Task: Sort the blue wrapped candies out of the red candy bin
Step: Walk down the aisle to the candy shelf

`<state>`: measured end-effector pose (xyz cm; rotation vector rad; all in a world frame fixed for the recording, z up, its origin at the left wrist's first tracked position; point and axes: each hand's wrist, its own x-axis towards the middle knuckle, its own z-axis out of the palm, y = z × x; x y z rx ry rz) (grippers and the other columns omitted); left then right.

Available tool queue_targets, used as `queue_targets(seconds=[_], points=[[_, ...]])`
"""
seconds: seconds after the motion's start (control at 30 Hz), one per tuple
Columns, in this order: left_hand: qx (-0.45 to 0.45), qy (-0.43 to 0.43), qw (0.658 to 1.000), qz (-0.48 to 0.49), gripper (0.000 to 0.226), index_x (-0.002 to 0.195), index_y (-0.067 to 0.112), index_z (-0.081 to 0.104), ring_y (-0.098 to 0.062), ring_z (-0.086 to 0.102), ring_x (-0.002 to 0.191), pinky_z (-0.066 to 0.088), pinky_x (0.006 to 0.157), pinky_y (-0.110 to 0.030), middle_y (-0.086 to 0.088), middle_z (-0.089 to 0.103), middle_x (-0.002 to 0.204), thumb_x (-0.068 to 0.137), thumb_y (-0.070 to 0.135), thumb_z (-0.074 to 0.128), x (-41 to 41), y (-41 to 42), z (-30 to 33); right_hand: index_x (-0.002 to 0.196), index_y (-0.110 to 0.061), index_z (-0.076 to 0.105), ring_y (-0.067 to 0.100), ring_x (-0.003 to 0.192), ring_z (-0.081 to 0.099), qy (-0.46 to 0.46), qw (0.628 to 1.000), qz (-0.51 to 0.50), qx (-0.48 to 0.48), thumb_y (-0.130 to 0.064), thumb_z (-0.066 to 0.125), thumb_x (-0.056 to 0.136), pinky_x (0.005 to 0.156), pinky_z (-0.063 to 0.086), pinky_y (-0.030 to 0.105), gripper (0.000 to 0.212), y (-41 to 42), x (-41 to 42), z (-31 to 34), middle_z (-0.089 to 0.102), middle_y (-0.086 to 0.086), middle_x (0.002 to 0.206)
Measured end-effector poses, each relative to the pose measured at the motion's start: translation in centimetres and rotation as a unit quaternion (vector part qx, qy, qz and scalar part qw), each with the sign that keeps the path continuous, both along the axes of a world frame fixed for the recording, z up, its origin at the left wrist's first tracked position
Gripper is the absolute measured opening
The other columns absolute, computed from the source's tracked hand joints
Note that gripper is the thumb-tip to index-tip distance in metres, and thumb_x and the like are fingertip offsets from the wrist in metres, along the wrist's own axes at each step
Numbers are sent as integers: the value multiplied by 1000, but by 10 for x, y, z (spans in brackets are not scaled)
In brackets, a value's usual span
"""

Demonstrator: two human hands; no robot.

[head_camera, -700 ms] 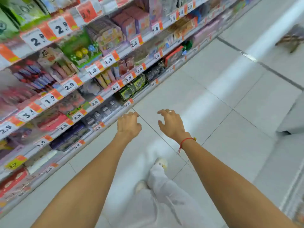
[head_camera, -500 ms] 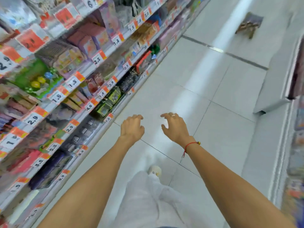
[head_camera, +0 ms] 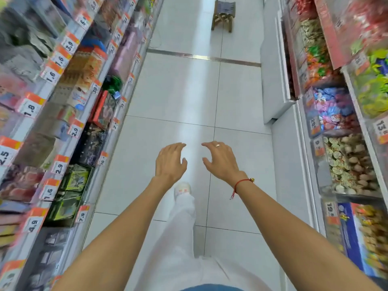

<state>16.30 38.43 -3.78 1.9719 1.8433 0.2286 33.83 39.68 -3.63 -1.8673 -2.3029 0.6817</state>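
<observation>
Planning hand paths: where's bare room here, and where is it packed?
Free: the tiled floor between left shelves and right candy bins, up to the stool. Both hands hang empty over it. Shelves and bins look packed.

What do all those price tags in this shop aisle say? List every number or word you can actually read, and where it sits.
Left shelf price tags, far to near:
"3.9"
"1.6"
"1.6"
"1.8"
"2.9"
"2.5"
"2.9"
"4.9"
"7.9"
Right candy bin tags:
"19" and "13", partly readable.
All other tags and all package print: too blurred to read.
</observation>
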Motion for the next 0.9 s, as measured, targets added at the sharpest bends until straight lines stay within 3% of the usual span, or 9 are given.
queue_targets(seconds=[0.2,0.43,0.67,0.9], points=[[-16,2,999,-28,50,144,17,42,-22,42,134,28,110,-33,-1,45,148,94,19,51,29,131,10,138,-16,48,26,128,43,46,997,-58,-2,-26,58,92,107,29,37,48,113,28,15,54,5,135],[-41,11,997,-59,46,140,18,46,-24,49,125,36,100,-34,1,49,143,94,21,50,101,282,24,136,-17,49,26,122,47,38,993,-112,-27,-25,56,92,102,33,37,45,249,103,18,55,6,130],[-15,53,996,-75,46,139,17,47,-24,51,122,38,97,-34,-1,52,140,94,22,50,185,439,35,137,-17,48,25,125,45,38,995,-89,-4,-24,54,93,102,32,35,45,403,186,40,51,5,137],[-49,77,994,-59,46,139,16,47,-28,51,121,39,95,-37,-5,54,138,94,23,51,233,576,39,141,-15,40,27,127,44,0,996,-58,-69,-26,54,93,102,37,41,51,554,235,50,49,7,137]])
